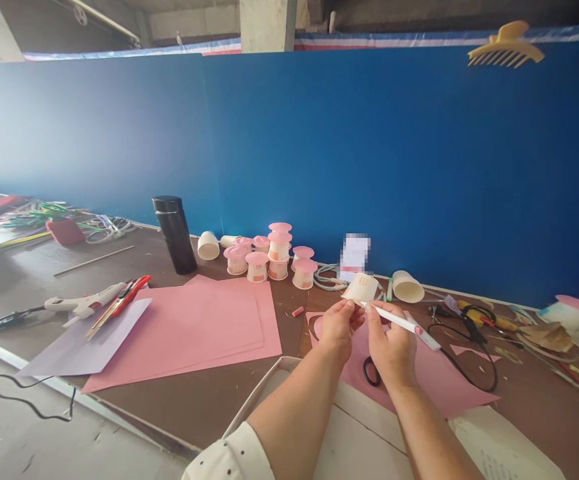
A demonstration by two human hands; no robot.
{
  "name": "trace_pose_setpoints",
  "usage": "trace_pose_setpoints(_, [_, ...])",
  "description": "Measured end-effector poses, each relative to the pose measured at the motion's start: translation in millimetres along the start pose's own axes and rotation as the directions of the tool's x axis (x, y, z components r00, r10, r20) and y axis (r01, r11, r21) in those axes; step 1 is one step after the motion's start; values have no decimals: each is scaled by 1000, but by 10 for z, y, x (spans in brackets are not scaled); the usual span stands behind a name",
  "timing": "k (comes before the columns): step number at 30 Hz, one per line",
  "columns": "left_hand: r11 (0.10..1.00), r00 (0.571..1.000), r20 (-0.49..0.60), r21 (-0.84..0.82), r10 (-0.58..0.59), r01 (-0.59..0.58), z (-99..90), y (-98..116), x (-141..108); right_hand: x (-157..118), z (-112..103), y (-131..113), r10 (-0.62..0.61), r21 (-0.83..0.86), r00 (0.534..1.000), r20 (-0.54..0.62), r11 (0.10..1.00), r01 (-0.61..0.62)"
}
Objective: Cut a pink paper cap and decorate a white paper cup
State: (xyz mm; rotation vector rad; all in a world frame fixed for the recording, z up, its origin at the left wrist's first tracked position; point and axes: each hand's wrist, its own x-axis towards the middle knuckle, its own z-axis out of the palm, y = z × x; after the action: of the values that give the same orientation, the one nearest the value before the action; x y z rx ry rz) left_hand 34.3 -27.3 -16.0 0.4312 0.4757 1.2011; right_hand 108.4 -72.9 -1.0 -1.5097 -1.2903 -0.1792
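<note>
A white paper cup with a small window drawn on its side is tilted in my left hand, whose fingers are closed on its near edge. My right hand grips a white pen with a pink end. The pen's tip points left and lies close to the cup's edge; whether it touches the cup I cannot tell. Beneath both hands lies pink paper, with the black loop of a scissors handle showing between my wrists. Behind the hands, another white cup rests on its side.
Several cups with pink tops stand along the blue partition, beside a black bottle. At left lie pink sheets, a glue gun and a red utility knife. Cables and tools clutter the right.
</note>
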Motion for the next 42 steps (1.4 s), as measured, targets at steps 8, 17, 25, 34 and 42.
trace_pose_setpoints(8, [1000, 1000, 0, -8, -4, 4, 5, 16, -10, 8, 8, 21, -9, -35, 1000, -6, 999, 9])
trace_pose_setpoints(17, [1000, 1000, -1, -23, -3, 3, 7, 23, -16, 8, 9, 22, -27, -47, 1000, -10, 999, 26])
trace_pose_setpoints(25, [1000, 999, -48, -17, -10, 10, 28, 42, -37, 4, -8, 15, -5, -6, 999, -36, 1000, 5])
trace_pose_setpoints(34, [1000, 1000, 16, 7, 15, -15, 4, 6, -6, 4, 15, -7, -13, -34, 1000, -10, 999, 13])
trace_pose_setpoints(42, [999, 999, 41, 30, 28, -29, -7, -13, 6, 2, 18, 3, -14, -19, 1000, -9, 1000, 14])
